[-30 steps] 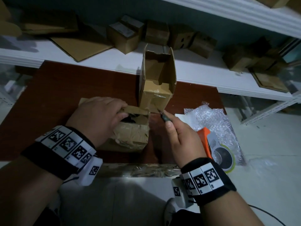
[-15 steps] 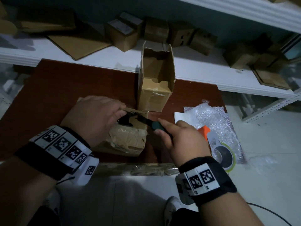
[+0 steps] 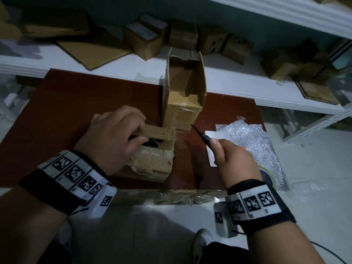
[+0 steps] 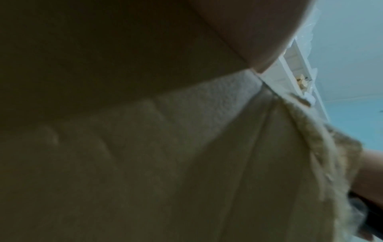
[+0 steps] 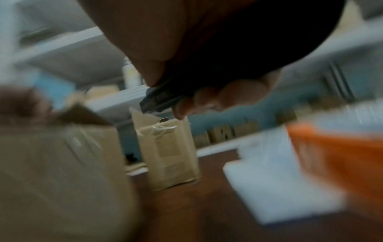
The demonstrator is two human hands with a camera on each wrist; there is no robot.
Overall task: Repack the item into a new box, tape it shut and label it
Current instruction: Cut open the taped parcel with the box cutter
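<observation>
On the dark red-brown tabletop [image 3: 57, 115], I'm at the unpacking step: old box open, item not out yet.

Left hand [image 3: 112, 138] sits on the crumpled, tape-wrapped brown cardboard box [image 3: 152, 162], fingers curled over its raised top flap [image 3: 160, 132] and pinching it up. Something black [image 3: 152, 143] shows in the gap under the flap; I judge that's the item, but can't make out what it is.

Right hand [image 3: 234, 161] is off to the side, clear of that box, wrapped round a dark utility knife [image 3: 202, 135] with the blade tip pointing away toward the tall open cardboard box [image 3: 182, 103] standing upright behind. The right wrist view confirms fingers clamped on the knife handle [image 5: 159, 99]. Hands are apart.

Clear bubble wrap [image 3: 253, 141], a white sheet [image 3: 211, 151] and an orange-handled tape dispenser [image 5: 335, 157] lie beside the right hand.

Next move, as I read it: park the knife safely, blade away from the left fingers, then fold the flap fully back and lift the item out toward the upright box. Taping and labelling remain.
</observation>
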